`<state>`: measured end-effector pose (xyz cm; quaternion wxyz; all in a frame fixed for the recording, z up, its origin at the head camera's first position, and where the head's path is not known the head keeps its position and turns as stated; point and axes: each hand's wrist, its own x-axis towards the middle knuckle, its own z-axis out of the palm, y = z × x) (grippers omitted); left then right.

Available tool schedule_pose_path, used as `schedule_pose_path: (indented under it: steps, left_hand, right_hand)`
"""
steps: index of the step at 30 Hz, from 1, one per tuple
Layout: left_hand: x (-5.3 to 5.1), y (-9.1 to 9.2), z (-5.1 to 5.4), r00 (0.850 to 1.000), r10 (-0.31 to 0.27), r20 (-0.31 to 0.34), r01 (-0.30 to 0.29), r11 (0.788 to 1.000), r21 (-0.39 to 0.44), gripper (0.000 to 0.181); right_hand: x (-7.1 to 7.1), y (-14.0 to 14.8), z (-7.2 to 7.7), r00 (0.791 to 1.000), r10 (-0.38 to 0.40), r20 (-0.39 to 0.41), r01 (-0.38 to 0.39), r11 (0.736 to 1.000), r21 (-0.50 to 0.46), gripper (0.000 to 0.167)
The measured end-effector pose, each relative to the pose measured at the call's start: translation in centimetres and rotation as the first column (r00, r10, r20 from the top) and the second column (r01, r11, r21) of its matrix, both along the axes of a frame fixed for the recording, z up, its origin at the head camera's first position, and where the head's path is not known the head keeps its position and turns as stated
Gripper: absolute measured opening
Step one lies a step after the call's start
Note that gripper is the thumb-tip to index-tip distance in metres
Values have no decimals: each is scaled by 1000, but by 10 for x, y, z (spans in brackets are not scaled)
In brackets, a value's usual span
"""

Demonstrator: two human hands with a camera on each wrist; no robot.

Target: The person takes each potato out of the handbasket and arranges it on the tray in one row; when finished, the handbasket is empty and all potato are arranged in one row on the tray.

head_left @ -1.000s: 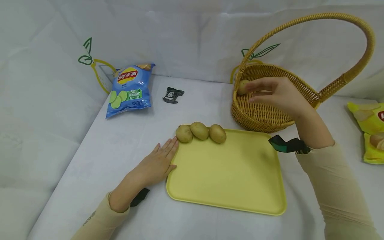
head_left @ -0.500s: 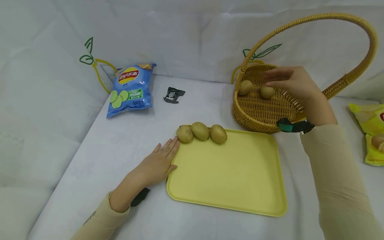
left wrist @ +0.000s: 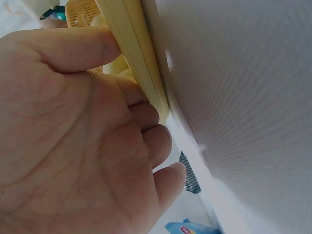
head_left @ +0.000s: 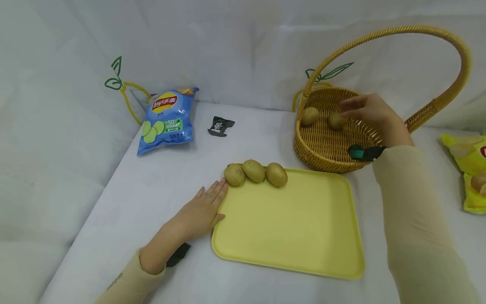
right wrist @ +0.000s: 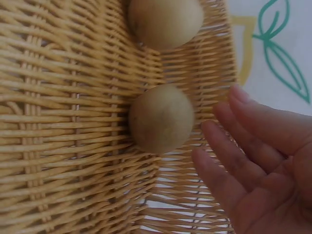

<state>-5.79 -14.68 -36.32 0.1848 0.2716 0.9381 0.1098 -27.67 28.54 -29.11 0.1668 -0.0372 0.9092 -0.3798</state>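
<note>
My left hand (head_left: 197, 213) rests with straight fingers against the left edge of the yellow tray (head_left: 288, 223), its fingertips next to the nearest potato (head_left: 234, 175). Two more potatoes, a middle one (head_left: 254, 171) and a right one (head_left: 276, 175), line the tray's back left edge. Inside the wicker basket (head_left: 322, 162) lie two potatoes, one (head_left: 310, 116) at the left and one (head_left: 336, 120) nearer the middle. Over the basket, my right hand (head_left: 373, 114) is beside the middle potato (right wrist: 161, 118). A gap shows between that potato and the loosely bent fingers in the right wrist view.
The basket's tall arched handle (head_left: 417, 30) rises around the right arm. A blue chip bag (head_left: 167, 120) stands at the back left, with a small black packet (head_left: 220, 126) beside it. Yellow chip bags (head_left: 472, 173) lie at the right edge.
My right hand has come away from the basket's left potato and shifted right, uncovering the middle potato. The left hand stays on the tray edge. The head view has tilted slightly.
</note>
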Motion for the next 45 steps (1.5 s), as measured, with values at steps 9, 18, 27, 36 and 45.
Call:
schedule_pose_path:
  steps: [9,18,27,36,45]
  left_hand:
    - [2,1,-5,1000,-4,-9,4,1000,-12,67]
    - [1,0,-1,1000,-5,-22,5,1000,-12,67]
    - [1,0,-2,1000,-6,-22,6,1000,0,67]
    - [2,0,-1,999,-9,-31,8,1000,-13,67]
    - [2,1,1,1000,-5,-9,5,1000,-9,67]
  right_hand:
    - [-2,-2,-19,994,59,90,-60,998,7,64]
    - [-6,-12,-18,992,88,87,-94,994,64,64]
    - [-8,-13,-16,992,122,38,-125,988,94,63]
    - [-4,-24,13,995,98,-26,-97,994,53,64]
    - [22,-37,42,980,94,-173,-86,995,52,62]
